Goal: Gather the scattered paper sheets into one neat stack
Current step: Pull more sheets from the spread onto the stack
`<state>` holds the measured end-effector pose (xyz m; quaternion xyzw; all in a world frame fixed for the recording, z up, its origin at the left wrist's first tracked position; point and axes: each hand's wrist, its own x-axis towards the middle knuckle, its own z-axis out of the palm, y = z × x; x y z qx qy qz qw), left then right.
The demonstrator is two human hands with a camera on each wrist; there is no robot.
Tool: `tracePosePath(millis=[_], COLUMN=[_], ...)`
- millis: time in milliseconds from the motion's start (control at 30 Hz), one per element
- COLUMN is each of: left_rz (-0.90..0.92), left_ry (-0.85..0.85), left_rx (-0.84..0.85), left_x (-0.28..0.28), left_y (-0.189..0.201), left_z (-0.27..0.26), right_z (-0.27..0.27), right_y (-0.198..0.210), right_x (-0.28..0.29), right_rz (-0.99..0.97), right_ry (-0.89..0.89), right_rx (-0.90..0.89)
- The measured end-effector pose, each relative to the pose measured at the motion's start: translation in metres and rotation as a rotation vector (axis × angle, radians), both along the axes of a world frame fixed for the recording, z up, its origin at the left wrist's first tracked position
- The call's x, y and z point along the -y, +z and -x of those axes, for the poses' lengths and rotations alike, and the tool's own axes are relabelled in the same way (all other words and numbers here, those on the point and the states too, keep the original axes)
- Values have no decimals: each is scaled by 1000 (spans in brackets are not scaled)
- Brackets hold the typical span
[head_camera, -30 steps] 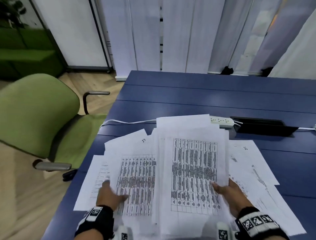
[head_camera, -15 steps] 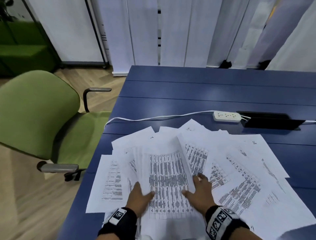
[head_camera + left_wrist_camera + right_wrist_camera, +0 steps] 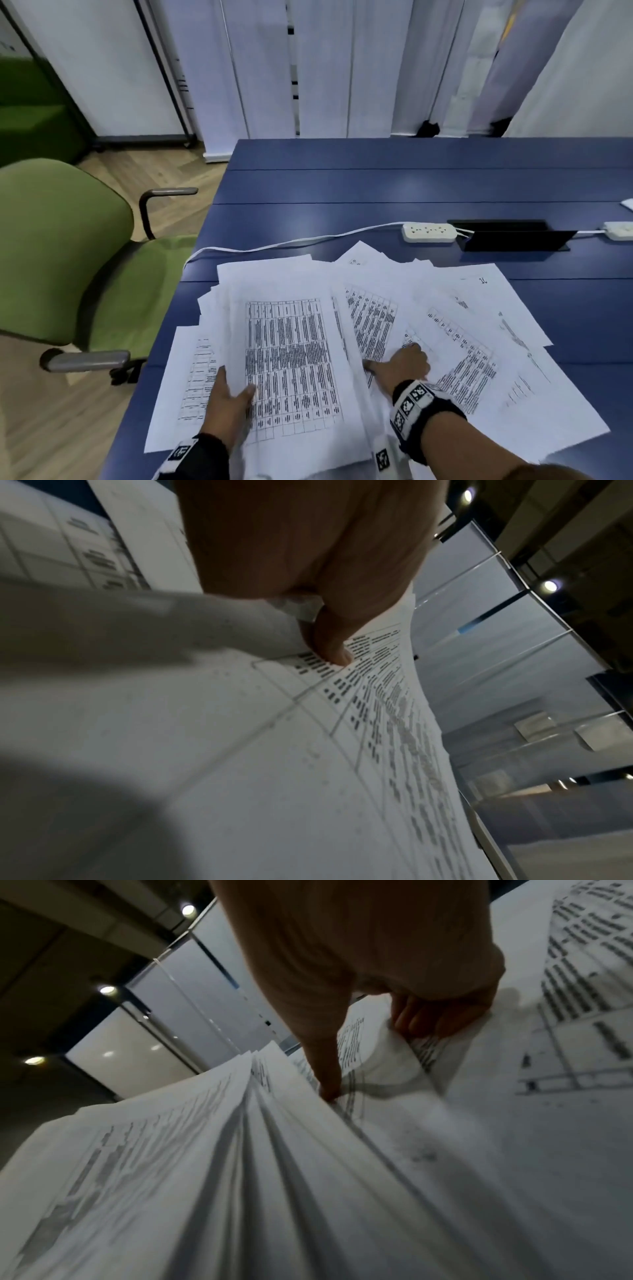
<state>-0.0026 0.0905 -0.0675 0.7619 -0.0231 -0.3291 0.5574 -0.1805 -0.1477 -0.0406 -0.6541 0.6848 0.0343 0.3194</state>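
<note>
Both hands had shifted: the left hand [image 3: 227, 407] pinched the thick bundle of printed white paper sheets [image 3: 291, 363] at the blue bench [image 3: 411, 192] edge, while the right hand [image 3: 402, 365] curled around loose fanned sheets [image 3: 479, 342] beside it. Roughly half seemed gathered; squaring remained.

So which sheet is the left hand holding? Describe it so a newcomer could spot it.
On the blue table, look at the paper pile's left side, nearest the green chair. The left hand grips the top sheet there: a dense full-page printed grid, lying nearly straight, unlike the fanned sheets to its right.
</note>
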Motion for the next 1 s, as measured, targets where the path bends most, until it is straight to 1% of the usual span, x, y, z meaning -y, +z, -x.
tracePosePath(millis=[67,133,167,233,267,367,467,567,667,700,733,833,933,1000], left_rz=[28,10,6,18,26,46,15,-43,-121,-145,-169,-217,-307,-349], left_ry=[12,-18,-40,-57,-56,-95,-187,-267,-287,-296,-318,-423,-551,-631], left_rx=[-2,45,69,82,79,35,-26,-39,25,68,110,194,311,339], left_x=[-4,-5,-5,-3,1,14,31,55,79,85,91,111,129,139], left_y=[8,13,17,21,22,30,26,25,23,23,22,31,26,27], left_z=[-2,-5,-5,-4,-2,6,14,35,54,57,59,65,65,70], right_z=[-8,-11,-12,-8,-3,16,42,60,71,72,71,74,84,93], right_y=[-6,-5,-5,-4,-1,11,21,15,10,8,7,3,4,-3], right_x=[-5,-7,-8,-9,-8,0,13,22,19,18,18,23,32,40], right_rz=[-20,-11,-8,-20,-34,-46,-32,-54,-47,-22,-9,-44,-118,-190], right_ry=[28,41,25,-10,-4,23,-36,-135,-184,-217,-239,-343,-385,-434], right_rx=[12,37,115,327,379,405,344,275,101,104,133,399,532,672])
